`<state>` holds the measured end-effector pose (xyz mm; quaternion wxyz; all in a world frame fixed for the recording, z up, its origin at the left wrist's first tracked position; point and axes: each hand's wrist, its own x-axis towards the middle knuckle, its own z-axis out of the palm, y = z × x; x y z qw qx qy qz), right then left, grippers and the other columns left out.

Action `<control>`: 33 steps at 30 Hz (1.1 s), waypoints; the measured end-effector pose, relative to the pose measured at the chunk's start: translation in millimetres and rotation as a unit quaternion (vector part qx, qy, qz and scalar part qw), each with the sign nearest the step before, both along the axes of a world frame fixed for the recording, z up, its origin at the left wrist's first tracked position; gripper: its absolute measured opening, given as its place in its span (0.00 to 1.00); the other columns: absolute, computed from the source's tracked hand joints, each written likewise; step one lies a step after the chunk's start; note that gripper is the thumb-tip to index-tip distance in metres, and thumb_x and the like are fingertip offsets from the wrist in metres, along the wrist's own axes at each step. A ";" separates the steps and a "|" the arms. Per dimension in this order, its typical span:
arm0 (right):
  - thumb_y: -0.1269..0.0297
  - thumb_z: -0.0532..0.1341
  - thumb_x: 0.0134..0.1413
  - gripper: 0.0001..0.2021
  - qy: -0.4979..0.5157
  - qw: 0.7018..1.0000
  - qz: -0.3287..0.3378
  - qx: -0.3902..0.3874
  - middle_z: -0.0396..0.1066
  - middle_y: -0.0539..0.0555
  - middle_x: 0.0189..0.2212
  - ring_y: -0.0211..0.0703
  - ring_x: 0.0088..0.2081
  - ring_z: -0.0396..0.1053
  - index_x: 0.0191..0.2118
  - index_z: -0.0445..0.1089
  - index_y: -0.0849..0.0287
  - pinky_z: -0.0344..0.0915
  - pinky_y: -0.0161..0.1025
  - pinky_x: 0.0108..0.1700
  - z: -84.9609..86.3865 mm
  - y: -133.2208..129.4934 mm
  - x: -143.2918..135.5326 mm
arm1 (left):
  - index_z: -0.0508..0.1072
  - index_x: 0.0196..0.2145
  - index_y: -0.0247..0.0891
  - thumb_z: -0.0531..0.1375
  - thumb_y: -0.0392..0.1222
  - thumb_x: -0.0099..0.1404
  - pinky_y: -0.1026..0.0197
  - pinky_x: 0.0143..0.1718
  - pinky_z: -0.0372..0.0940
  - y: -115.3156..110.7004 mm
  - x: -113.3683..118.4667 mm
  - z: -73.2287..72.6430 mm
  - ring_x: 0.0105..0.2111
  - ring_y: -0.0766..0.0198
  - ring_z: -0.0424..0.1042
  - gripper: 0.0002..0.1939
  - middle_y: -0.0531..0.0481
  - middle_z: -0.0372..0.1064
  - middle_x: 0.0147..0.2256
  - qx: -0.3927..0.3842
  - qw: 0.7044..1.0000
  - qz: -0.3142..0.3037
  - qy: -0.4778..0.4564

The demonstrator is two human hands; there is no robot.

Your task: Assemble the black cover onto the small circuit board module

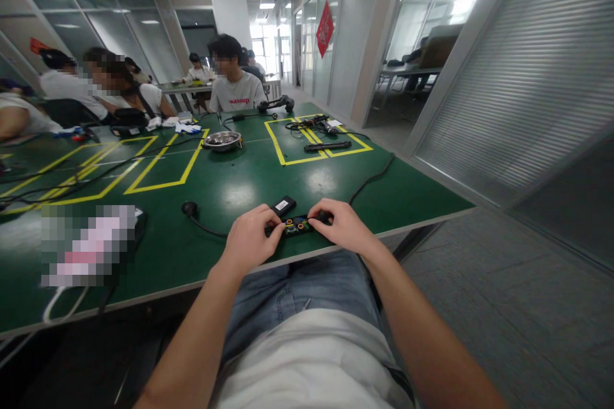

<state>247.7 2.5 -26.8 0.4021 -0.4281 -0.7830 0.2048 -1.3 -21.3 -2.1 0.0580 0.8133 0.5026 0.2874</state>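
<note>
A power adapter's open lower case (pixel 296 226), with its circuit board and coils showing, lies near the table's front edge. My left hand (pixel 252 234) pinches its left end, thumb and fingers closed there. At the opposite end, my right hand (pixel 341 223) has its fingers closed on the case, near where a black cord leaves. Just behind sits a black cover (pixel 283 205) with a white label. To the left, a cord ends in a black plug (pixel 190 208). My fingers hide both ends of the case.
A metal bowl (pixel 223 140) stands mid-table. Black cables and a dark bar (pixel 327 146) lie inside yellow tape at the back right. A blurred pinkish object (pixel 93 246) with a white cord is at left. A person (pixel 238 86) sits across the green table (pixel 407 195).
</note>
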 end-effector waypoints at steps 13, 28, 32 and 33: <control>0.73 0.65 0.59 0.06 0.025 1.000 -0.014 -0.002 0.78 0.51 0.30 0.41 0.31 0.71 0.32 0.77 0.57 0.65 0.37 0.34 -2.6 4.8 -2.5 | 0.74 0.26 0.39 0.64 0.38 0.68 0.59 0.33 0.59 7.3 -3.9 -1.8 0.29 0.62 0.70 0.11 0.51 0.73 0.28 -0.013 0.999 0.001 -0.037; 0.71 0.64 0.59 0.04 -0.031 0.999 -0.035 0.009 0.77 0.49 0.30 0.45 0.36 0.73 0.35 0.74 0.55 0.65 0.42 0.45 -2.7 5.2 -2.1 | 0.84 0.52 0.46 0.61 0.40 0.74 0.41 0.59 0.69 8.2 1.8 -0.7 0.58 0.45 0.72 0.14 0.42 0.76 0.59 -0.001 0.999 -0.015 0.032; 0.71 0.63 0.60 0.04 -0.037 0.999 -0.034 -0.006 0.77 0.49 0.31 0.45 0.36 0.73 0.36 0.74 0.55 0.65 0.42 0.45 -2.5 6.3 -1.5 | 0.86 0.50 0.48 0.58 0.46 0.78 0.36 0.63 0.67 14.3 7.5 0.3 0.63 0.40 0.71 0.15 0.43 0.75 0.64 -0.058 0.996 0.049 0.056; 0.72 0.63 0.60 0.05 -0.039 0.999 -0.035 -0.009 0.77 0.49 0.31 0.45 0.36 0.73 0.36 0.74 0.55 0.64 0.42 0.46 -2.1 6.4 -1.3 | 0.87 0.45 0.46 0.60 0.47 0.77 0.38 0.62 0.68 15.7 8.2 0.8 0.61 0.41 0.74 0.14 0.43 0.77 0.62 -0.064 0.994 0.070 0.051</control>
